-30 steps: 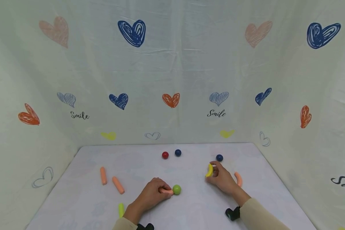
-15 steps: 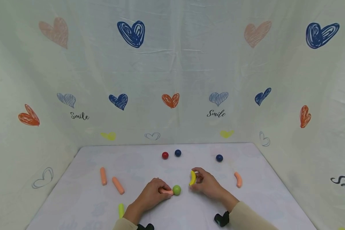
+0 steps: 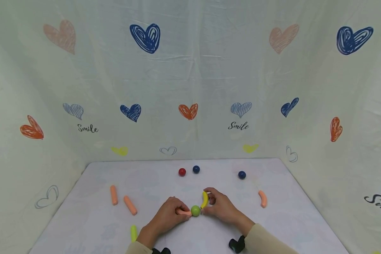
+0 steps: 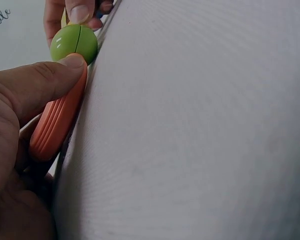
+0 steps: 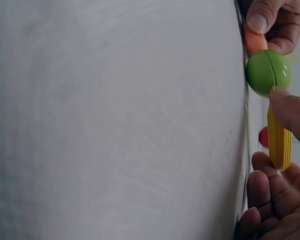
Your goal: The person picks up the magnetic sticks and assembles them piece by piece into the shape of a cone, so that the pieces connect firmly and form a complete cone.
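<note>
My left hand (image 3: pixel 171 213) pinches an orange ribbed stick (image 4: pixel 60 117) low over the table, its far end against a green ball (image 3: pixel 195 210). A fine seam runs round the ball. From the other side my right hand (image 3: pixel 220 207) holds a curved yellow stick (image 3: pixel 204 200) between thumb and fingers. The yellow stick's lower end is right at the ball in the right wrist view, with the thumb tip over that spot. Both wrists carry a dark strapped device, the right one (image 3: pixel 237 244) showing more fully.
On the white table (image 3: pixel 91 225) lie two orange sticks (image 3: pixel 114 195) at left and a lime stick (image 3: pixel 134 233) beside my left forearm. A red ball (image 3: pixel 182 172) and a blue ball (image 3: pixel 196 169) sit at the back, another blue ball (image 3: pixel 242 175) and a curved orange stick (image 3: pixel 262 199) at right.
My right hand has moved left and slightly nearer, bringing the yellow stick from near the right blue ball to the green ball. The left hand has stayed in place.
</note>
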Demonstrator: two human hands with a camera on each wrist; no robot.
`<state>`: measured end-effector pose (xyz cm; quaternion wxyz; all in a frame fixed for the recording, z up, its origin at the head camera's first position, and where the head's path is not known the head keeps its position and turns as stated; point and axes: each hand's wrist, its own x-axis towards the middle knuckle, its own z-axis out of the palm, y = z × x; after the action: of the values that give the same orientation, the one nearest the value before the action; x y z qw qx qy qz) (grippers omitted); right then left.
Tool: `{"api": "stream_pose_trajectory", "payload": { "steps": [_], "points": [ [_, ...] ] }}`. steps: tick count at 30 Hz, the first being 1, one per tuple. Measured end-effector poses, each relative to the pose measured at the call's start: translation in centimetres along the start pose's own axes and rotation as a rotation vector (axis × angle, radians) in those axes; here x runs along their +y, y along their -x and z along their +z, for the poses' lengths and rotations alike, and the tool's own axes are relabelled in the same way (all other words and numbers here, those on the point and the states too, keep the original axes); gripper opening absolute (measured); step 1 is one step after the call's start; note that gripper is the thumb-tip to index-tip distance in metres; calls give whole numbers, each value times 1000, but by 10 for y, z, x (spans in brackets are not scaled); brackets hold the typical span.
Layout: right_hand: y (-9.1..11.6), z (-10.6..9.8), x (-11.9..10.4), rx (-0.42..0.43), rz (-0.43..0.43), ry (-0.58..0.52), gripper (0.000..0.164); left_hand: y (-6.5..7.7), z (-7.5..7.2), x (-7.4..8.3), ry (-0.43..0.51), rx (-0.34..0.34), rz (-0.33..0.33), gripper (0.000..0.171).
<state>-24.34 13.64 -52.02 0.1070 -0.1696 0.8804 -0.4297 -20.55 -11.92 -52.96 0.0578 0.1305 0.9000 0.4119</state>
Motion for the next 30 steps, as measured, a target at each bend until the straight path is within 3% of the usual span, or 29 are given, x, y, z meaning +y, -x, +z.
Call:
{"api": "stream_pose_trajectory", "payload": {
  "steps": [19, 30],
  "points": [
    [2, 2, -1, -1, -7, 35, 68, 1, 1, 1, 21, -11, 6, 15],
    [2, 1, 0, -4, 6, 46, 58, 4, 5, 3, 55, 5, 66, 20]
  ]
}}
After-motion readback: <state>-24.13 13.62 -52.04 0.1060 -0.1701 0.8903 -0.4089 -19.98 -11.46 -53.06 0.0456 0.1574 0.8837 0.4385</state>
